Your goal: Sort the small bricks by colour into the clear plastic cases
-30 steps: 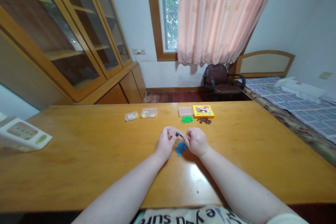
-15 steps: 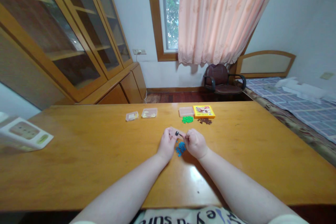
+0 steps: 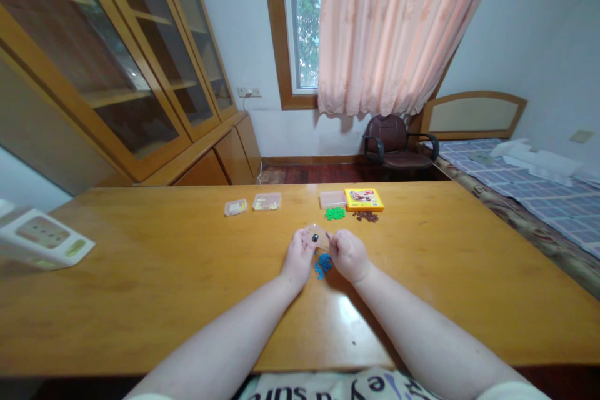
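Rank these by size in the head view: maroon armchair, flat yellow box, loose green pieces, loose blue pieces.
1. Maroon armchair
2. Flat yellow box
Too close to rank: loose blue pieces (nearer the camera) and loose green pieces

pink curtain (image 3: 389, 31) beside window (image 3: 308, 25) | glass-fronted cabinet (image 3: 140, 62) | maroon armchair (image 3: 392, 134) near bed (image 3: 525, 169) | reddish floor (image 3: 314, 174)

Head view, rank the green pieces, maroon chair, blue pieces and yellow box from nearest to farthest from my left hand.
From your left hand:
1. Blue pieces, just right
2. Green pieces, ahead, right
3. Yellow box, farther right
4. Maroon chair, beyond the table
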The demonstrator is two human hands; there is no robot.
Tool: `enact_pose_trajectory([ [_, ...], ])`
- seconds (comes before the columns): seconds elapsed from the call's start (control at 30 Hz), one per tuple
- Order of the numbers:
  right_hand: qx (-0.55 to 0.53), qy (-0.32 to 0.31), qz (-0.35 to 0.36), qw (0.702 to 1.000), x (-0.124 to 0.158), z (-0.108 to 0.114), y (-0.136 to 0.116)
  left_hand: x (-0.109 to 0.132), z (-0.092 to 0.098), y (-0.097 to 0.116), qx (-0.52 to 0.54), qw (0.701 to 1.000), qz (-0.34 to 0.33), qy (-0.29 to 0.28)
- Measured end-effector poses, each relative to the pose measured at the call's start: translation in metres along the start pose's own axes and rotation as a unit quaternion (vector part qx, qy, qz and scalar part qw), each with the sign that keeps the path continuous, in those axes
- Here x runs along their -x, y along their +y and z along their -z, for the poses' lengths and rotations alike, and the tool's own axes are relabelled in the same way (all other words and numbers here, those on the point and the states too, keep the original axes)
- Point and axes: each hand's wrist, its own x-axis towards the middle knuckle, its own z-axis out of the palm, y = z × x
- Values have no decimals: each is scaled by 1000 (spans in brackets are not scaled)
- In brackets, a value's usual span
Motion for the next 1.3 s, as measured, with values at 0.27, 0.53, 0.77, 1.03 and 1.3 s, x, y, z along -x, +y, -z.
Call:
enact_pose_trajectory([
  [0.27,-34,-7,-65,997,-4,13,16,-2,2,-6,34,999,-11,-4],
  [0.53,-112,-81,18,990,-8,25,24,-11,11,-1,76,997,1,0],
  [0.77,-137,-79,-90,983,-7,16,26,-16,17,-3,146,986,38,-69],
  [1.03,-160,-160,-114,967,-5,12,33,-15,20,-5,180,975,27,-125],
  [1.3,-219,-243,-131,936,0,7,34,-12,18,-8,238,953,48,-179],
])
